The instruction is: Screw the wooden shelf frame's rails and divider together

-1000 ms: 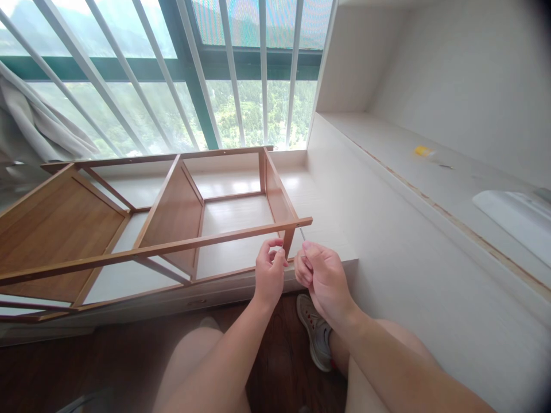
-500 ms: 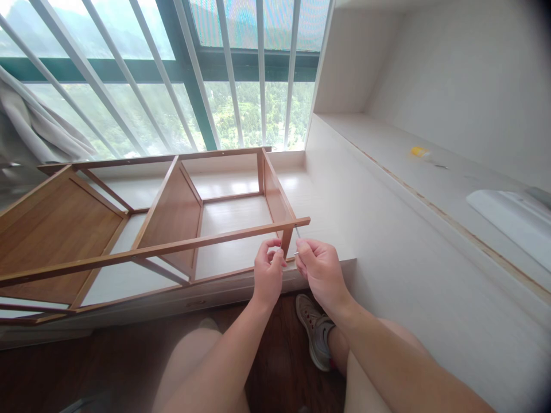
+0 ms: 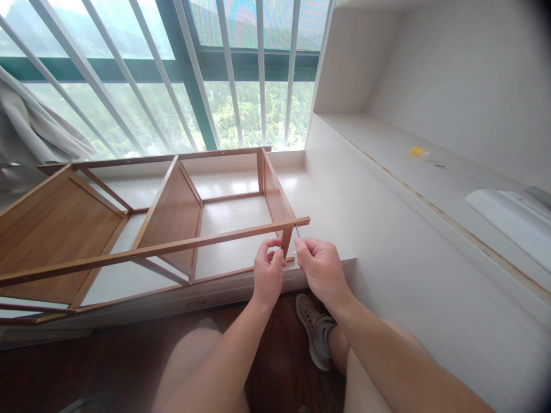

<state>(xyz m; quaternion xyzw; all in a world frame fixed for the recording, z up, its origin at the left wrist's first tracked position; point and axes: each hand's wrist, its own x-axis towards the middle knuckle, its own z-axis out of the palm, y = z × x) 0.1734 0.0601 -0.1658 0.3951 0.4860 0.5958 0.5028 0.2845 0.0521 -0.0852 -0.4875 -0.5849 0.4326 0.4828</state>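
A brown wooden shelf frame (image 3: 163, 245) lies on its side on the white window ledge. My right hand (image 3: 322, 267) is closed around a thin metal hex key (image 3: 297, 230), whose upper end meets the underside of the front rail near its right end. A short metal end of the key pokes out left of the fingers. Just to the left, my left hand (image 3: 269, 269) is pinched beside the shelf's corner post. A small dark bit shows at its fingertips, too small to name. It is apart from my right hand.
Behind the shelf stands a barred window (image 3: 241, 74). To the right, a white raised counter (image 3: 387, 143) carries a small yellow item (image 3: 419, 151) and a white plastic-looking object (image 3: 512, 221). A grey curtain (image 3: 34, 120) hangs at left. My shoe (image 3: 312, 330) rests on the dark wooden floor (image 3: 275, 367).
My right hand has turned slightly around the hex key, its knuckles shifting a little. My left hand and the shelf stay in place.
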